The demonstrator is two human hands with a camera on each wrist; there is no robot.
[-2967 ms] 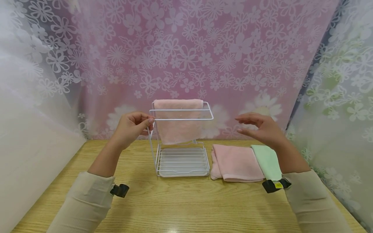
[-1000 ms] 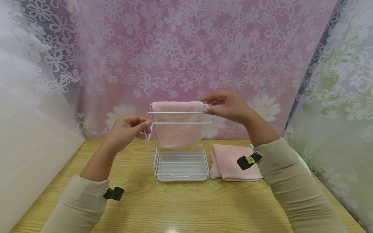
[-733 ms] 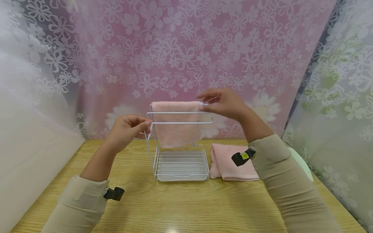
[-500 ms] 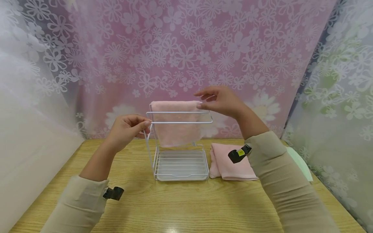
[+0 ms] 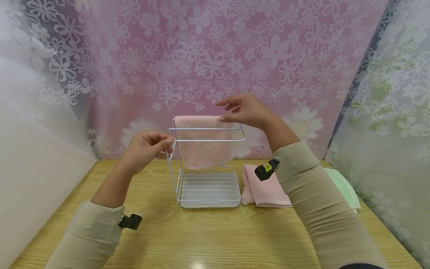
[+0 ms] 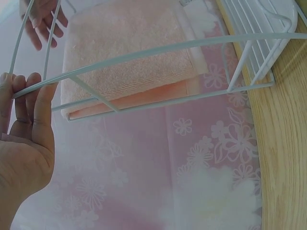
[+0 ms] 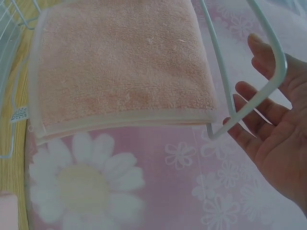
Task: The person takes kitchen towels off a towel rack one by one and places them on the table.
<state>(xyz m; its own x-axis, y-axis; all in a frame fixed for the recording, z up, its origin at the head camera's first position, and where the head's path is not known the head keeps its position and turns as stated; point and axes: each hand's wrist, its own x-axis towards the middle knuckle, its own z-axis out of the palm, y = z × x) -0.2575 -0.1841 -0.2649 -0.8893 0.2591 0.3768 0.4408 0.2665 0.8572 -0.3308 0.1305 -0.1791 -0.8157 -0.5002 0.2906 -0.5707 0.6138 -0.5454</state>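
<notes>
The left grip [image 5: 144,151] is closed in a pinch, thumb against fingers, on an upper side wire of the white wire rack [image 5: 209,141], which stands upright on the worktop [image 5: 201,239]. The right grip [image 5: 250,110] has its fingers parted and holds nothing; it is poised at the right end of the rack's top, and we cannot tell whether a fingertip touches the wire. Between the two grips, the pink terry towel [image 5: 203,153] hangs over the rear of the rack's top frame, its lower edge above the slatted base. We judge this towel light, soft and limp, with little tendency to slip; we should take hold of it at the top fold or the hemmed lower corners. The rack looks light but stiff, so we should steady it by a side wire. Just right of the rack lies a folded pink towel [image 5: 263,196], and farther right a pale green towel [image 5: 342,188], partly hidden behind the right sleeve [image 5: 309,179].
</notes>
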